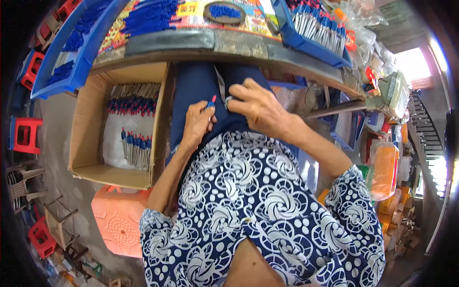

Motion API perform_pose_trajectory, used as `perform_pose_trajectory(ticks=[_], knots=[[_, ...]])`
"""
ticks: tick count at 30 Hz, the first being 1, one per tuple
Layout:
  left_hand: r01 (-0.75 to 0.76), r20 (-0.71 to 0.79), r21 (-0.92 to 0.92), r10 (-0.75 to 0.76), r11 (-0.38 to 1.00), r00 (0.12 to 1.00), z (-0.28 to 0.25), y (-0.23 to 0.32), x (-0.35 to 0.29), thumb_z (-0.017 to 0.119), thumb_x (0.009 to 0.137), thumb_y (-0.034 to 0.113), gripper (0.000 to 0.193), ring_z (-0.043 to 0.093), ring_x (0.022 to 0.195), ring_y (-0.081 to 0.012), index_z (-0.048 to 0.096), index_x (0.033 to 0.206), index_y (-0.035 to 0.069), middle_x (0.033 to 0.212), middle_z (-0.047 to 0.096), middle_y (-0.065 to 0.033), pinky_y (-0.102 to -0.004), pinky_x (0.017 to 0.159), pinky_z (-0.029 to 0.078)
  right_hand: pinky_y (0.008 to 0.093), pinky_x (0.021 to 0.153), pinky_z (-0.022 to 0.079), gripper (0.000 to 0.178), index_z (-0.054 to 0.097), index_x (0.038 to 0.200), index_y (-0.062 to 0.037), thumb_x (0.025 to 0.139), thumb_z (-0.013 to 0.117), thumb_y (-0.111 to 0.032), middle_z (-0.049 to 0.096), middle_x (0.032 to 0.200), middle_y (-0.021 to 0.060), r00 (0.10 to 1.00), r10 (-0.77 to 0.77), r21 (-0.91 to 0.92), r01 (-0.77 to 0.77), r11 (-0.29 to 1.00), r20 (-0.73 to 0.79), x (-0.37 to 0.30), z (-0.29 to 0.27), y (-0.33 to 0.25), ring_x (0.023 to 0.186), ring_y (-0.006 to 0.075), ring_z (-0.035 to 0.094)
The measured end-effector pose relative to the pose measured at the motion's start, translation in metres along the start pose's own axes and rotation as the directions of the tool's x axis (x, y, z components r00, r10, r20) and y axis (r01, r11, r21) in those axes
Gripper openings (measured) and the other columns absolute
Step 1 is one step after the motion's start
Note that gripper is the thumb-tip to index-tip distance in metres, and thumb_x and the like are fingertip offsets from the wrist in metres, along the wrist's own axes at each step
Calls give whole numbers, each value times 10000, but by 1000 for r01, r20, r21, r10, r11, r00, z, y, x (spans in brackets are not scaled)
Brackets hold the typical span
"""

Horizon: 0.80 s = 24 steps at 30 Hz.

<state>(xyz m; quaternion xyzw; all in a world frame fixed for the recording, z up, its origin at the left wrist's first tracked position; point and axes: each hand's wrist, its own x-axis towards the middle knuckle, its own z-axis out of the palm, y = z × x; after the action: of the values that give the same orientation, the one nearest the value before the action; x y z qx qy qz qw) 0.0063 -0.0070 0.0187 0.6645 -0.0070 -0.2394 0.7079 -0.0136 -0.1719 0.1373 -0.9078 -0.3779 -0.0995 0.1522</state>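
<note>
Over my lap, my left hand [197,123] is closed round a pen [211,101]; its blue upper part and red tip stick out past the thumb, while the rest is hidden in the fingers. Just to the right and a little higher, my right hand [256,105] has its fingers curled in a pinch. A small pale, shiny spot shows at those fingers, but I cannot make out what it is. The two hands are apart. To the left, an open cardboard box [79,138] holds bundles of similar pens [136,146] with silver barrels, blue sections and red tips.
The table edge [239,45] curves ahead, bearing blue pen parts [149,18] and a round dish [206,11] of small blue pieces. Blue trays [79,79] stand at both ends. A metal machine [394,95] is at right; an orange stool [107,205] sits behind the box.
</note>
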Motion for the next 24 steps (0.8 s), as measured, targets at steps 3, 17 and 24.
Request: perform_pose_trajectory(ticks=[3, 17, 24], knots=[[7, 25, -24, -6, 1000, 1000, -2, 1, -1, 501, 820, 170, 192, 438, 404, -69, 536, 730, 3, 583, 537, -42, -205, 345, 300, 326, 684, 407, 216, 545, 822, -36, 630, 543, 61, 473, 876, 112, 998, -19, 167, 28, 986, -58, 5, -2, 10, 795, 286, 461], [61, 54, -91, -56, 994, 997, -4, 4, 0, 510, 803, 117, 149, 442, 406, -70, 541, 739, -14, 590, 543, -54, -195, 332, 299, 349, 620, 431, 221, 538, 933, -30, 719, 595, -42, 510, 855, 114, 996, 90, -46, -89, 995, 24, 12, 1, 9, 748, 305, 531], [68, 80, -92, -61, 993, 995, -5, 3, 1, 511, 803, 105, 136, 447, 409, -69, 545, 758, -19, 596, 546, -60, -192, 328, 296, 338, 645, 427, 350, 534, 1058, -62, 717, 575, 6, 497, 832, 118, 983, 105, 186, -76, 980, -152, 17, 3, 13, 760, 291, 515]])
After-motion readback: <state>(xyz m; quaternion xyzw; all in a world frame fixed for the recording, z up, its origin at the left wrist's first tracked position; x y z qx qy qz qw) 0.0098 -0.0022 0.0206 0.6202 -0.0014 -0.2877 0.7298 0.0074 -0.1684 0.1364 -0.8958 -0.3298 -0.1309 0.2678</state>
